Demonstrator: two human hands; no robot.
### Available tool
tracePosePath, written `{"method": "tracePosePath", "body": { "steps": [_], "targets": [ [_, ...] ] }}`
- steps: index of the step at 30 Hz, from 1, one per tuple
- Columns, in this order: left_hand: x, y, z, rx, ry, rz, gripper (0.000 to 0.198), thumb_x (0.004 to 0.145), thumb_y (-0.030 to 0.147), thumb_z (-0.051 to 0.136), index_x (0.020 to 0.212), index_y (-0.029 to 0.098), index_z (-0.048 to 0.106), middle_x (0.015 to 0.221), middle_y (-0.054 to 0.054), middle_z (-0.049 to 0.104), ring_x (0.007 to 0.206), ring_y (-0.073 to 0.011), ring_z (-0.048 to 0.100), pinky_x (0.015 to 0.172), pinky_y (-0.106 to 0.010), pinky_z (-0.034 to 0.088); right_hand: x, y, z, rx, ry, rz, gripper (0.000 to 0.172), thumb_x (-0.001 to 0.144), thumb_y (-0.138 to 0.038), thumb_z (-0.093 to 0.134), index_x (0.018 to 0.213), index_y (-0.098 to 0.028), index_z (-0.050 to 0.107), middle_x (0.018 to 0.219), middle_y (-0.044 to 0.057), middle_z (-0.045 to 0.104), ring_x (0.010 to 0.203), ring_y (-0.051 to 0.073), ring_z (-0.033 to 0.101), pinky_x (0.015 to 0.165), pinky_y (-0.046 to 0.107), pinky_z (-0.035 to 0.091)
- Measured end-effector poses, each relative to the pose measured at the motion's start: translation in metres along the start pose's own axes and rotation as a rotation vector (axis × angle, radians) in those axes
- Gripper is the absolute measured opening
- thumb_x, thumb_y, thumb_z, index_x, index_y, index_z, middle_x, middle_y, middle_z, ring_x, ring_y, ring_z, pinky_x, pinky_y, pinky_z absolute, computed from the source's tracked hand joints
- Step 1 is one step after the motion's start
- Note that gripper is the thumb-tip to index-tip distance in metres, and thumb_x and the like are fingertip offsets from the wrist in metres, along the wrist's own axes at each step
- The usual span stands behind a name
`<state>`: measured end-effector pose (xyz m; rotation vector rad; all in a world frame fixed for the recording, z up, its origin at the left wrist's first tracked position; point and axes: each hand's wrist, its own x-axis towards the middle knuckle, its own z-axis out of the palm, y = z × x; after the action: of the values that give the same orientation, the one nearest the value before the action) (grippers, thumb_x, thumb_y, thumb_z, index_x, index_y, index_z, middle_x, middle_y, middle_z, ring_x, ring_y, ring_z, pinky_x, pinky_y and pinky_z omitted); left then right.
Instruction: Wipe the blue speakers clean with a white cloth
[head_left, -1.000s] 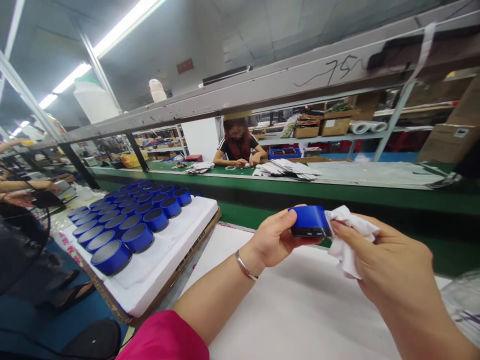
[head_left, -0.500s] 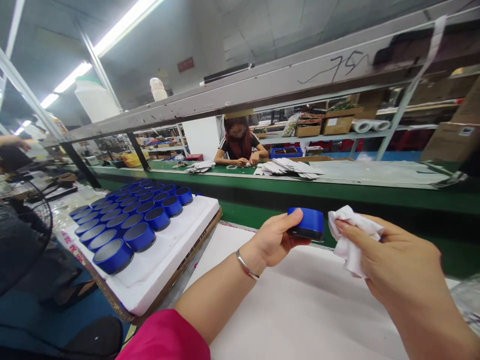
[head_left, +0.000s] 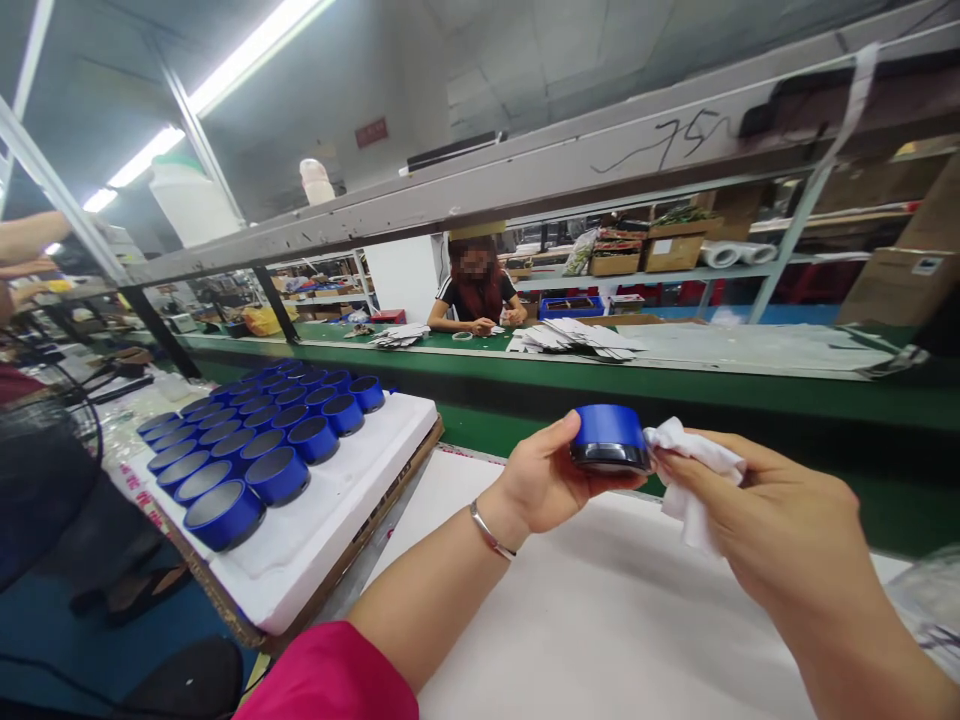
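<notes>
Where the view starts, left edge: a co-worker's bare arm (head_left: 26, 238) is extending in above a black wire fan guard (head_left: 45, 470).

Tray: a white foam tray (head_left: 322, 520) is sitting just left of the desk's near-left edge, on a brown board, and is carrying rows of blue cylinders, open dark ends up; the nearest cylinder (head_left: 224, 514) is sitting at the tray's near corner.

Left arm: a pink sleeve (head_left: 322, 675) and a metal bangle (head_left: 489, 530) are showing, with the forearm crossing over the desk (head_left: 600, 620).

Left hand (head_left: 547, 480): it is gripping the blue cylinder (head_left: 609, 438), thumb lying across the top, other fingers curling underneath and partly hidden.

Object location: the blue cylinder is being held in the air between both hands, above the desk's far edge, tilted, with its dark end facing down toward the camera.

Right hand (head_left: 772, 525): it is holding a white cloth (head_left: 694, 480), thumb and fingers pressed together and pinching it; the cloth is touching the cylinder's right side.

Background: across the aisle, a co-worker (head_left: 476, 295) is sitting at a green workbench (head_left: 675, 395), between stacks of paper sheets (head_left: 574, 337).
</notes>
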<state>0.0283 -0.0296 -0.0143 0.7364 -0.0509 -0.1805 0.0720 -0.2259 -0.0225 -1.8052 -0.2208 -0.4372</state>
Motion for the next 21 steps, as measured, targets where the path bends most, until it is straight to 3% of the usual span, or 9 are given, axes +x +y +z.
{"method": "tracePosePath", "body": {
  "steps": [5,9,11,13,16,18,21],
  "targets": [
    [-0.005,0.008,0.007,-0.130,0.009,-0.121,0.057,0.118,0.044,0.051,0.139,-0.005,0.073,0.111,-0.024,0.083,0.100,-0.0310,0.083,0.105,-0.042,0.062,-0.007,-0.011,0.007,0.107,0.049,0.147,0.059,0.055,-0.062,0.093,0.096,-0.019,0.091,0.092,0.012,0.084,0.081,0.033,0.078,0.063,0.039,0.061],
    [-0.005,0.005,0.013,-0.175,0.154,-0.136,0.065,0.121,0.056,0.044,0.136,0.000,0.073,0.108,-0.023,0.082,0.096,-0.0306,0.083,0.095,-0.040,0.066,-0.020,-0.022,0.010,0.130,0.142,0.134,0.064,0.057,-0.065,0.096,0.103,-0.021,0.092,0.105,0.012,0.086,0.088,0.034,0.079,0.069,0.040,0.063],
    [-0.004,0.001,0.018,-0.165,0.249,-0.122,0.063,0.121,0.060,0.046,0.125,0.005,0.077,0.104,-0.018,0.081,0.090,-0.0270,0.081,0.086,-0.035,0.065,-0.026,-0.024,0.010,0.079,0.197,-0.040,0.049,0.069,-0.063,0.095,0.100,-0.025,0.092,0.106,0.010,0.086,0.088,0.030,0.078,0.073,0.039,0.062],
    [-0.005,-0.004,0.022,-0.135,0.307,-0.114,0.060,0.121,0.059,0.047,0.113,0.010,0.080,0.098,-0.012,0.080,0.082,-0.0213,0.077,0.076,-0.030,0.060,-0.032,-0.023,0.012,-0.003,0.226,-0.316,0.032,0.088,-0.058,0.087,0.096,-0.027,0.091,0.104,0.007,0.084,0.086,0.025,0.077,0.074,0.037,0.061],
    [-0.007,-0.011,0.026,-0.126,0.275,-0.091,0.053,0.123,0.052,0.051,0.101,0.013,0.081,0.096,-0.009,0.079,0.081,-0.0176,0.073,0.076,-0.027,0.058,-0.037,-0.017,0.018,-0.132,0.241,-0.697,0.015,0.105,-0.037,0.077,0.104,-0.029,0.089,0.107,0.006,0.082,0.090,0.022,0.077,0.074,0.034,0.062],
    [-0.006,-0.013,0.022,-0.142,0.215,-0.077,0.050,0.120,0.051,0.059,0.098,0.012,0.081,0.096,-0.009,0.079,0.086,-0.0172,0.073,0.082,-0.027,0.059,-0.038,-0.012,0.024,-0.172,0.196,-0.895,0.022,0.104,-0.018,0.073,0.114,-0.031,0.088,0.111,0.005,0.081,0.094,0.023,0.077,0.080,0.035,0.063],
    [-0.001,-0.009,0.008,-0.104,0.191,-0.077,0.053,0.108,0.060,0.078,0.090,0.011,0.078,0.088,-0.008,0.074,0.080,-0.0159,0.068,0.076,-0.026,0.055,-0.034,-0.003,0.032,-0.139,-0.045,-1.023,0.034,0.100,-0.009,0.067,0.114,-0.033,0.087,0.107,0.004,0.082,0.088,0.022,0.076,0.078,0.037,0.063]
  ]
}}
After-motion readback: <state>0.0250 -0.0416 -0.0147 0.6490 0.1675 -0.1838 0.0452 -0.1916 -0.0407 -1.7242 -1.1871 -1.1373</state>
